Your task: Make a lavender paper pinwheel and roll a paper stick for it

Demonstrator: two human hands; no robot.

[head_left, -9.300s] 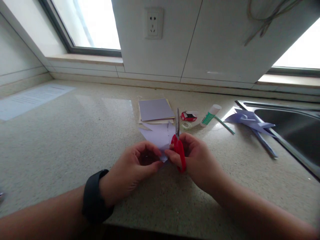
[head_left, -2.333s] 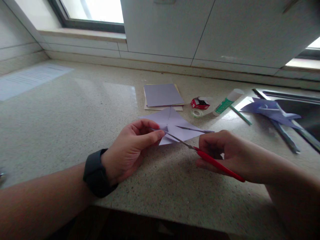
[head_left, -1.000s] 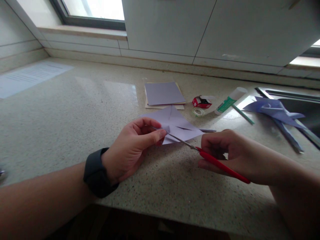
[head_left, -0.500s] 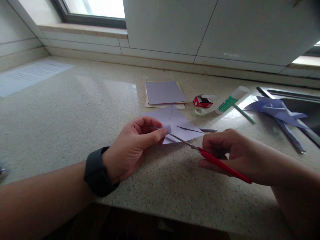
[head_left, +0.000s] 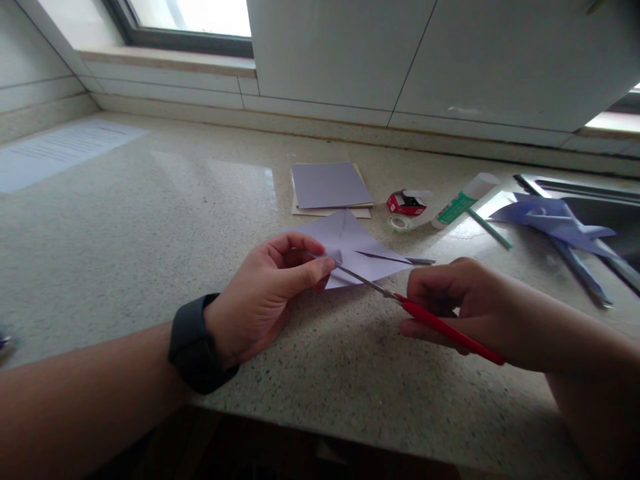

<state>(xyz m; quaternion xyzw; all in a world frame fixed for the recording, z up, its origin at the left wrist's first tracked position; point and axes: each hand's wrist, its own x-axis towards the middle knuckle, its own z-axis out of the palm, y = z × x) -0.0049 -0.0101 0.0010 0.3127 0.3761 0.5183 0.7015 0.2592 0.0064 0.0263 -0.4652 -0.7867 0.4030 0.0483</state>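
Note:
A lilac square of paper (head_left: 355,233) with a slit running in from its right corner is held just above the counter. My left hand (head_left: 280,283), a dark watch on its wrist, pinches the paper's near left part between thumb and fingers. Red-handled scissors (head_left: 435,323) are in my right hand (head_left: 465,307), the fingers wrapped round the handles. Their blades point left across the near edge of the paper, the tips close to my left thumb. The blades look almost closed. Part of the paper is hidden behind my left fingers.
Behind the paper lies a stack of square sheets (head_left: 327,185). To its right are a small red box (head_left: 406,203), a tape roll (head_left: 399,223), a glue stick (head_left: 465,201) and a green straw (head_left: 490,229). A purple paper pinwheel (head_left: 555,220) rests by the sink (head_left: 600,193). A printed sheet (head_left: 65,150) lies far left.
The slit paper's right corner has shifted slightly to the right. Both hands and the scissors stay almost where they were.

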